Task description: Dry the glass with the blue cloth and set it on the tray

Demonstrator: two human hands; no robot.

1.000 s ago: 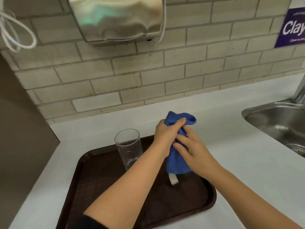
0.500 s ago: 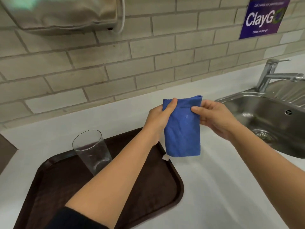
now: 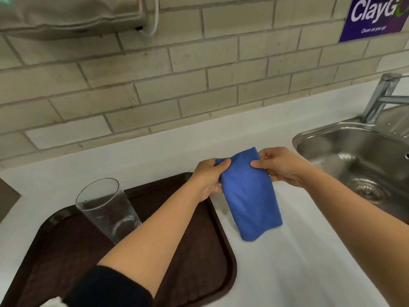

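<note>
A clear tall glass stands upright on the dark brown tray at the left, with no hand on it. Both hands hold the folded blue cloth by its top edge, above the white counter to the right of the tray. My left hand pinches the cloth's upper left corner. The upper right corner is pinched by my right hand. The cloth hangs down, its lower end close to the counter.
A steel sink with a tap lies at the right. A tiled wall runs behind the white counter, with a metal dispenser mounted at the upper left and a purple sign at the upper right.
The cloth went from bunched in both hands over the tray to spread flat between them, and has shifted right, off the tray. The glass has stayed in place.
</note>
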